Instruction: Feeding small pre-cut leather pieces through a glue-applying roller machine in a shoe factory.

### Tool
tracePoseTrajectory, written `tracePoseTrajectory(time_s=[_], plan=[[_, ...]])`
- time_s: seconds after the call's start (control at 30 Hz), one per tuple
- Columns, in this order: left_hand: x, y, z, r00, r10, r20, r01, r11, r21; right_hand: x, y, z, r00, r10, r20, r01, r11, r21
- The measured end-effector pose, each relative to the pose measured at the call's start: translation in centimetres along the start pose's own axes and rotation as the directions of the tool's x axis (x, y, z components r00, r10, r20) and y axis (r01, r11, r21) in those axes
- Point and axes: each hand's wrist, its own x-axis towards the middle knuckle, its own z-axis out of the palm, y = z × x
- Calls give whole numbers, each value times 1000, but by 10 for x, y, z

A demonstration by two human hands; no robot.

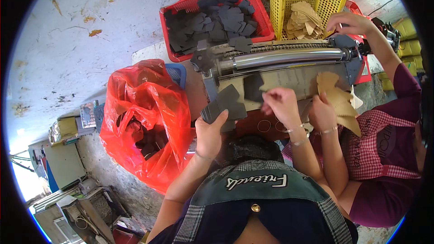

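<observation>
Charcoal-grey cut pieces [226, 106] sit pinched at mid-frame in my left grip [209, 138], forearm slanting from the lower edge, while my right grip [281, 106] curls beside a dark piece [253, 86], pinching or not I cannot tell, above upside-down white lettering [257, 181] on my green apron bib [296, 192].

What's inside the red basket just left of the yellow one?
The red basket holds a heap of dark, flat pieces, resembling the stack in the left hand. The heap hides the basket's floor, so anything underneath can't be seen.
</observation>
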Motion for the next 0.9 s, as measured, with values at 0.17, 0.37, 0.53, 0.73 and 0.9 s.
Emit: tracePoseTrajectory(time_s=[0.17,0.37,0.53,0.73,0.9], plan=[[2,-1,5,999,34,-36,-34,999,-16,7,-8,6,990,-93,-108,110,981,159],[-4,-3,9,993,-112,-22,113,993,20,41,-58,12,611,-760,-221,574,617,-538],[-9,-2,20,994,-80,70,79,997,12,167,-80,11,947,-289,140,258,427,-867],[-11,-3,0,997,-79,15,78,997,18,199,-78,18,952,-184,243,296,370,-880],[-8,-2,-1,994,-104,28,103,994,22,215,-73,24,895,-354,270,390,333,-858]])
